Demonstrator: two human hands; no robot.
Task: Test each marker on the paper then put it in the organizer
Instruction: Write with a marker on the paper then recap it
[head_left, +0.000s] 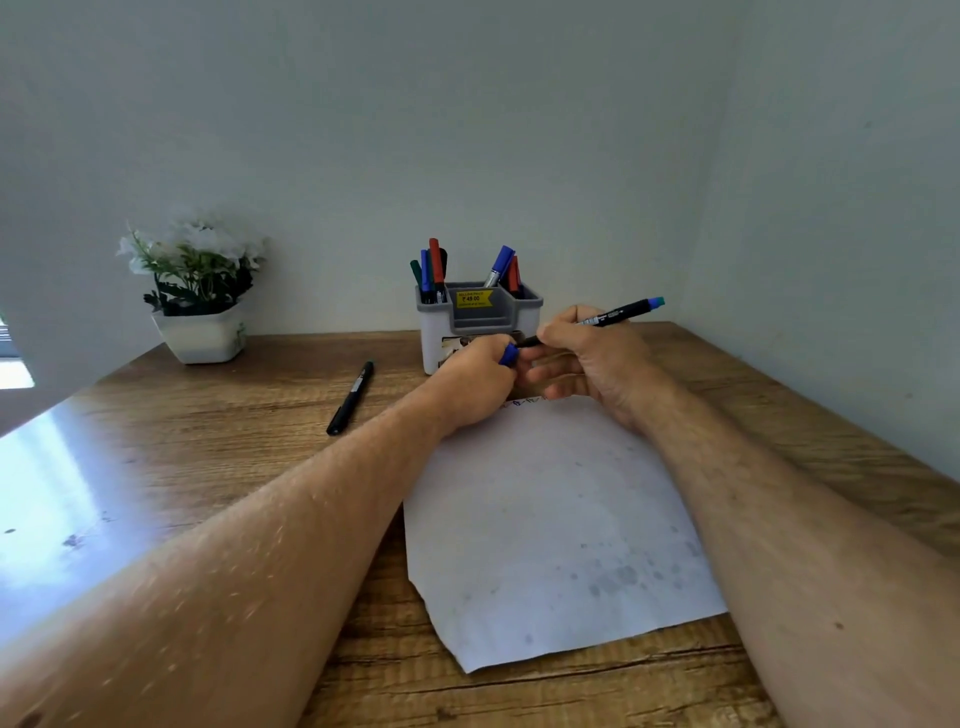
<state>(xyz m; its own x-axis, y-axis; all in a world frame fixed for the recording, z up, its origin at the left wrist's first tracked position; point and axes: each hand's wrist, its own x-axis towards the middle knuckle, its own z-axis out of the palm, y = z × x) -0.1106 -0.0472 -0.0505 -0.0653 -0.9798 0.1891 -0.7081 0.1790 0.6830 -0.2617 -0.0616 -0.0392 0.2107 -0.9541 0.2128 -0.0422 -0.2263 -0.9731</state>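
My right hand (592, 358) grips a black marker (621, 313) with a blue-green end that points up and to the right. My left hand (480, 384) is closed on its blue cap (509, 354), right at the marker's tip. Both hands hover over the far edge of the white paper (550, 519), where a few coloured scribbles (524, 402) show. Just behind the hands stands the grey-and-white organizer (478, 317), holding several markers in blue, red, green and black. Another black marker (350, 397) lies capped on the table to the left.
A white pot with white flowers (200, 291) stands at the back left of the wooden table (208, 441). Walls close the table in at the back and right. Strong glare lies on the table's left side.
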